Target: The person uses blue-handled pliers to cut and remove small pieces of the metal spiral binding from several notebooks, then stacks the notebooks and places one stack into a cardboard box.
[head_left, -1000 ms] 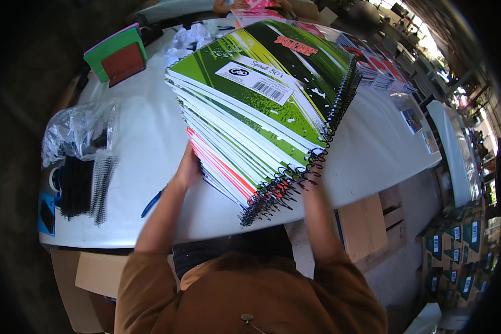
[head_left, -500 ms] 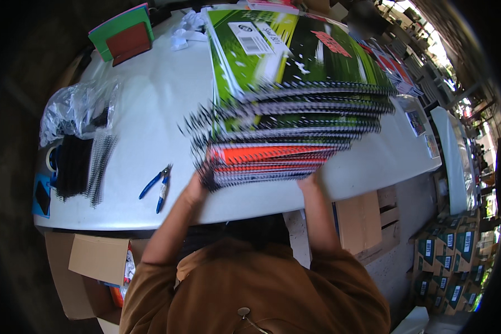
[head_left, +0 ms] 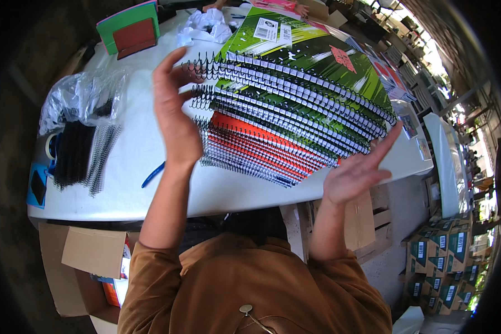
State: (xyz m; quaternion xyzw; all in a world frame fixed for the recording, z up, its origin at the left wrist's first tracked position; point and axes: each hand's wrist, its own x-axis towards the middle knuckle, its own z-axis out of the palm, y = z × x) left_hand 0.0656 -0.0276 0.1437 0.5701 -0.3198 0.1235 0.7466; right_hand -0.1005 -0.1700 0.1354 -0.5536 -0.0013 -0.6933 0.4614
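A tall stack of spiral-bound notebooks [head_left: 306, 61] with green, black and white covers lies on the table, its coil edges turned toward me. Orange covers [head_left: 250, 131] show lower in the stack. My left hand [head_left: 175, 106] is at the left ends of the coils, fingers apart and curved, the fingertips at the upper wires. At the lower right corner my right hand [head_left: 356, 172] is spread, palm toward the stack, its fingers at the coil ends. Neither hand grips a notebook. Partly hidden behind my left forearm lie blue-handled pliers [head_left: 153, 175].
Black plastic coils [head_left: 75, 153] and a clear plastic bag [head_left: 78, 103] lie at the left, near a phone [head_left: 38, 186]. Crumpled white paper [head_left: 206, 26] and a green folder [head_left: 129, 28] are at the back. An opened cardboard box [head_left: 94, 250] stands below the table edge.
Both hands have come off the stack's underside and opened, the left moving up the left side, the right to the right corner. The stack now sits turned, its right end nearer.
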